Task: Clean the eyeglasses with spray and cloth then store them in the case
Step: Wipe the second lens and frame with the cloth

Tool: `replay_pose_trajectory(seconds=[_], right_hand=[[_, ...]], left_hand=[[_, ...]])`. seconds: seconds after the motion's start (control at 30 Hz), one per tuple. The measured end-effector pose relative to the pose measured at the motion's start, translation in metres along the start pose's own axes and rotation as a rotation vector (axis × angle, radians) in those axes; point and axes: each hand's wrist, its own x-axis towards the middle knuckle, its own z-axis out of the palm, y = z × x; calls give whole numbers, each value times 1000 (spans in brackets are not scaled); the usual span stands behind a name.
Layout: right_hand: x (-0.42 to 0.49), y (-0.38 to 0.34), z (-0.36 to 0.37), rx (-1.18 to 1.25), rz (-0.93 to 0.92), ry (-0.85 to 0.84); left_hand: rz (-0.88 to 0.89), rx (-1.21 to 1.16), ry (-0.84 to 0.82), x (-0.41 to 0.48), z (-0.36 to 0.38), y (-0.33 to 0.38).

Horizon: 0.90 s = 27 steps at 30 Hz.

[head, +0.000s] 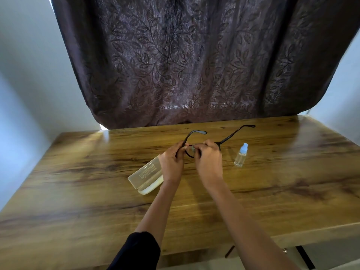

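Hands (191,160) over eyeglasses (229,137), lenses mostly hidden.

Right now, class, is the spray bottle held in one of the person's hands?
No, the spray bottle stands alone on the table, while the left hand and right hand hold the eyeglasses.

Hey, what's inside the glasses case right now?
Can't tell. The translucent case lies shut on the table, nothing clear showing through, and the left hand covers its far end. The glasses are in both hands.
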Motion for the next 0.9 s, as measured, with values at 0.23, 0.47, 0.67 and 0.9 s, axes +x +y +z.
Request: replay_pose_trajectory(seconds=[0.23, 0.47, 0.67, 0.9], right_hand=[[-6, -6, 4, 41, -78, -21], [-11, -15, 5, 71, -87, 15], [-3, -1, 0, 38, -41, 18], [-8, -16, 3, 79, -113, 36]], left_hand=[[-28, 12, 27, 1, -6, -3], [-23, 4, 22, 2, -5, -4], [16, 25, 23, 3, -8, 1], [10, 35, 45, 7, -7, 4]])
